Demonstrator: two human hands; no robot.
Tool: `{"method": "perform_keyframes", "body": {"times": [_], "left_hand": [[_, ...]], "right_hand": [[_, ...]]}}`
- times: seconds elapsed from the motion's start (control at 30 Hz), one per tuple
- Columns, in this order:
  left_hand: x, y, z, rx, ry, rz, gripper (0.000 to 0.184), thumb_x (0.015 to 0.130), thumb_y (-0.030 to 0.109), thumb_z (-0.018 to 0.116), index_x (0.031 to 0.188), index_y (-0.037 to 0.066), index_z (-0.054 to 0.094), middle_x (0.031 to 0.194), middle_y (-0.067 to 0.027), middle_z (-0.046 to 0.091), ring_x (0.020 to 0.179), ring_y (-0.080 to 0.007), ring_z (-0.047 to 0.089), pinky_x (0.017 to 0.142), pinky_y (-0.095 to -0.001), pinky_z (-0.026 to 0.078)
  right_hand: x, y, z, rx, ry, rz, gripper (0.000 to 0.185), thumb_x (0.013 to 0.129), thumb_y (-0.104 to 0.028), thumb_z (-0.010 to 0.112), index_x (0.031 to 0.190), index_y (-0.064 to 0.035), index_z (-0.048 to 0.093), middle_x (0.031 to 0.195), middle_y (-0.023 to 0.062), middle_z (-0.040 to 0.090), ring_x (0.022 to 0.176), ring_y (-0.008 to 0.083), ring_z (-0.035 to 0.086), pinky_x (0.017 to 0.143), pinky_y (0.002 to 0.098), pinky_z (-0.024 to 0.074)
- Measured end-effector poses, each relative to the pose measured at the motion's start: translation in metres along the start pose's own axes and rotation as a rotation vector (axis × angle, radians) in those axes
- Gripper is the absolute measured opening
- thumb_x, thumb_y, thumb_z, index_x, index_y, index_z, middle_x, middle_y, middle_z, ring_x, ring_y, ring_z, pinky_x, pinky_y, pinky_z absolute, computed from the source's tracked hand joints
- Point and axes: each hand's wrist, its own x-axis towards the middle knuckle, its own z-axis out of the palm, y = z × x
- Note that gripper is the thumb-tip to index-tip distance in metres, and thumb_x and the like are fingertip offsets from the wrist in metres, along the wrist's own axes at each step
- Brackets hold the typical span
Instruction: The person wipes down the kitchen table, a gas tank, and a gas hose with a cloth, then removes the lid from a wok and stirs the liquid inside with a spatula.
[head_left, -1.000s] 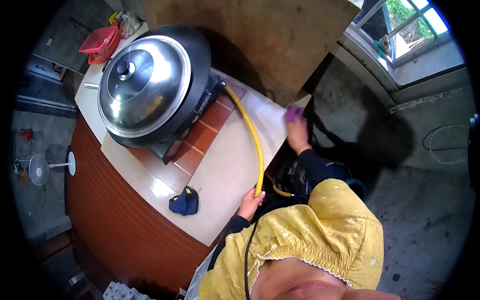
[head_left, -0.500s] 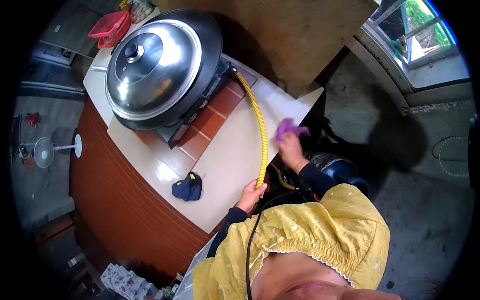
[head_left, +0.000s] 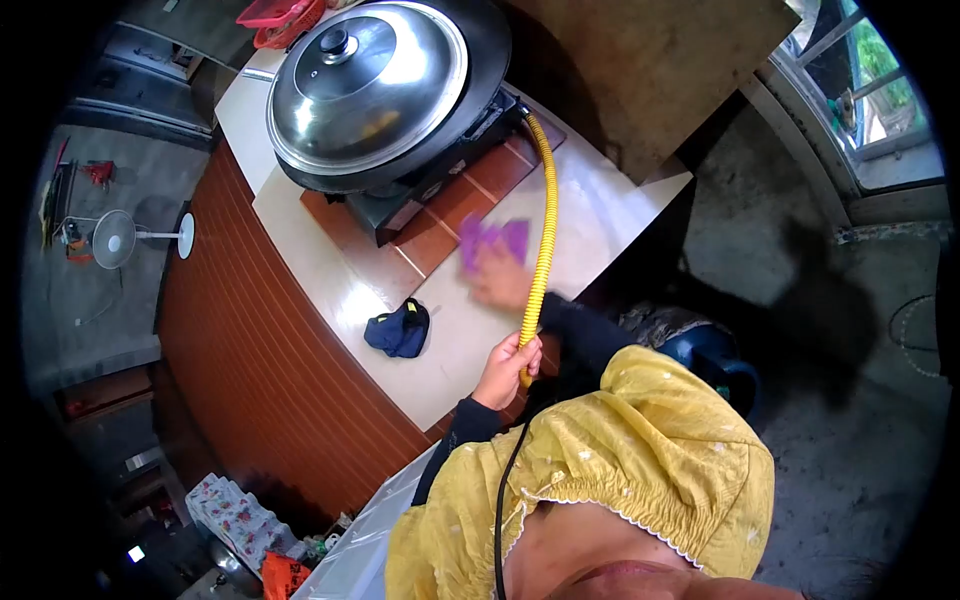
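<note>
My left hand (head_left: pixel 508 368) is closed around a yellow corrugated hose (head_left: pixel 547 220) near the counter's front edge. The hose curves up from there to the black stove (head_left: pixel 440 165). On the far side of the hose, my right hand (head_left: pixel 500 278) presses a purple cloth (head_left: pixel 510 238) onto the pale countertop (head_left: pixel 455 345); the hand is a little blurred. The cloth lies close to the red-brown tiles (head_left: pixel 470 200) beside the stove. A large wok with a shiny domed lid (head_left: pixel 420 100) sits on the stove. To the left of my hands rests a dark blue cap (head_left: pixel 400 330).
A blue gas cylinder (head_left: pixel 700 350) stands on the floor to the right, below the counter. A brown board (head_left: pixel 640 70) rises behind the stove. Red baskets (head_left: pixel 285 25) are at the far left end. A white fan (head_left: pixel 115 240) stands beyond the counter.
My right hand has swept the purple cloth left from the counter's right edge, past the hose towards the tiles. My left hand keeps hold of the hose. The whole view has shifted slightly.
</note>
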Motion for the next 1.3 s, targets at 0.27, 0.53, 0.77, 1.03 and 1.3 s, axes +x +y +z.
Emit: {"method": "perform_keyframes", "body": {"times": [0.27,0.53,0.77,1.03,1.3], "left_hand": [[-0.001,-0.003,-0.011,0.039,0.023,-0.013,0.014,0.092,0.019,0.051,0.090,0.006,0.051,0.068,0.0010,0.046,0.061,-0.0077,0.044,0.058,-0.0206,0.038],[-0.002,-0.009,-0.011,0.017,0.038,-0.021,0.014,0.092,0.020,0.051,0.088,0.006,0.050,0.068,0.0010,0.046,0.060,-0.0076,0.043,0.058,-0.0207,0.037],[0.004,-0.005,-0.005,-0.002,-0.007,-0.029,0.012,0.090,0.018,0.054,0.089,0.006,0.052,0.069,0.0020,0.048,0.060,-0.0060,0.045,0.056,-0.0191,0.038],[0.004,-0.003,-0.008,0.037,0.031,-0.027,0.012,0.091,0.018,0.052,0.089,0.006,0.051,0.067,0.0009,0.048,0.060,-0.0079,0.044,0.057,-0.0209,0.038],[0.008,-0.008,-0.006,-0.011,-0.026,-0.021,0.012,0.091,0.017,0.052,0.089,0.005,0.051,0.067,0.0010,0.048,0.059,-0.0078,0.044,0.057,-0.0209,0.039]], "right_hand": [[-0.034,-0.030,-0.093,0.232,-0.582,0.007,0.048,0.078,-0.023,0.053,0.124,-0.0121,0.046,0.121,0.0137,0.050,0.118,0.0335,0.042,0.107,0.0478,0.0194],[-0.082,0.137,-0.071,-0.468,0.163,0.788,0.034,0.085,-0.026,0.046,0.118,-0.0193,0.053,0.116,0.0138,0.053,0.117,0.0316,0.041,0.098,0.0533,0.0256],[-0.017,-0.049,-0.033,-0.045,-0.572,0.225,0.032,0.085,-0.023,0.046,0.115,-0.0158,0.053,0.112,0.0131,0.055,0.102,0.0301,0.051,0.085,0.0524,0.0372],[0.013,0.068,-0.021,-0.027,-0.035,0.328,0.031,0.083,-0.014,0.043,0.113,-0.0115,0.054,0.119,0.0121,0.053,0.113,0.0296,0.045,0.096,0.0427,0.0339],[-0.167,0.113,-0.098,-0.274,0.184,0.886,0.033,0.083,-0.013,0.048,0.114,-0.0050,0.051,0.119,0.0191,0.052,0.107,0.0367,0.048,0.092,0.0410,0.0373]]}}
